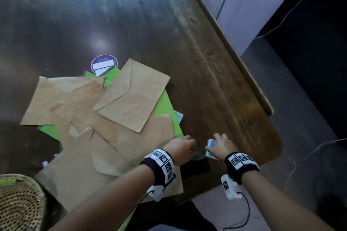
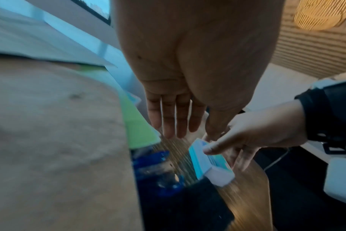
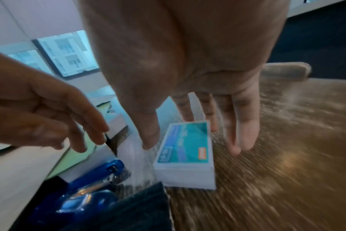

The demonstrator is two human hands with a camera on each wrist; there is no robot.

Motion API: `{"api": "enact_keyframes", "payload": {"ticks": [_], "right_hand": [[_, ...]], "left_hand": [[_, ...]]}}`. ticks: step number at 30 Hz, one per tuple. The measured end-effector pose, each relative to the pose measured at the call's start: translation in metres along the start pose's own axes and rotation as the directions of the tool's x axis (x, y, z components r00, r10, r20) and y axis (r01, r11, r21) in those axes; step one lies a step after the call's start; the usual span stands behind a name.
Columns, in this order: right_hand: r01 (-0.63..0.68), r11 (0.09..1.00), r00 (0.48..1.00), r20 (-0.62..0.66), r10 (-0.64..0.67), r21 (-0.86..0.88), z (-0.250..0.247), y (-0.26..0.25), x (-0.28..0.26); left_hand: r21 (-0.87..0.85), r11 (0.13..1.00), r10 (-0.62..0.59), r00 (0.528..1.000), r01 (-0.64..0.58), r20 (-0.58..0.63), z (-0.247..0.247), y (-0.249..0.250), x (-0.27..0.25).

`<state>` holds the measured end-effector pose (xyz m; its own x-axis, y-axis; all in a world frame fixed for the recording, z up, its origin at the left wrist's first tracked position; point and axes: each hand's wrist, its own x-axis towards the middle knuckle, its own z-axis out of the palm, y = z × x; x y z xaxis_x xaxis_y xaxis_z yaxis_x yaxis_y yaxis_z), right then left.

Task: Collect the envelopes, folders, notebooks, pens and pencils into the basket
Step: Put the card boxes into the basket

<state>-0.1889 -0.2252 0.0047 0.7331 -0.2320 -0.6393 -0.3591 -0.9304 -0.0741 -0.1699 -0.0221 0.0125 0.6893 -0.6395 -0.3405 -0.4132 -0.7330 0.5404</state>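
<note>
Several brown envelopes (image 1: 131, 95) lie overlapping on green folders (image 1: 165, 105) on the dark wooden table (image 1: 216, 80). The woven basket (image 1: 22, 177) stands at the lower left. My left hand (image 1: 183, 145) hovers with straight fingers just off the right edge of the paper pile, above a blue stapler (image 2: 156, 168). My right hand (image 1: 221, 144) pinches a small teal and white box (image 1: 211, 148) between thumb and fingers, low over the table near its front right corner. In the right wrist view the box (image 3: 186, 156) sits beside the stapler (image 3: 89, 179).
A flat black item (image 1: 195, 168) lies at the table's front edge below both hands. A round purple object (image 1: 104, 63) sits behind the pile. A small teal card (image 1: 178, 118) peeks from under the green folder. The table drops off to dark floor on the right.
</note>
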Motion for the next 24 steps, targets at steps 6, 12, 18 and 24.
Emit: {"api": "enact_keyframes", "payload": {"ticks": [6,12,18,24], "right_hand": [[-0.117,0.971,0.991,0.095,0.100,0.207,0.013,0.005,0.015],[-0.072,0.877,0.997,0.037,0.061,0.476,0.004,-0.016,0.027],[0.066,0.776,0.991,0.053,-0.127,0.627,-0.013,-0.027,0.025],[0.397,0.790,0.892,0.005,-0.451,0.468,-0.035,-0.052,0.005]], "left_hand": [[-0.006,0.997,-0.076,0.992,0.077,0.101,0.030,0.022,0.035],[-0.219,0.960,-0.169,0.984,0.177,0.051,0.036,0.013,0.045],[-0.330,0.928,-0.232,0.963,0.176,-0.140,0.016,-0.002,0.042],[-0.340,0.940,-0.139,0.937,0.023,-0.321,-0.008,-0.052,0.003]]}}
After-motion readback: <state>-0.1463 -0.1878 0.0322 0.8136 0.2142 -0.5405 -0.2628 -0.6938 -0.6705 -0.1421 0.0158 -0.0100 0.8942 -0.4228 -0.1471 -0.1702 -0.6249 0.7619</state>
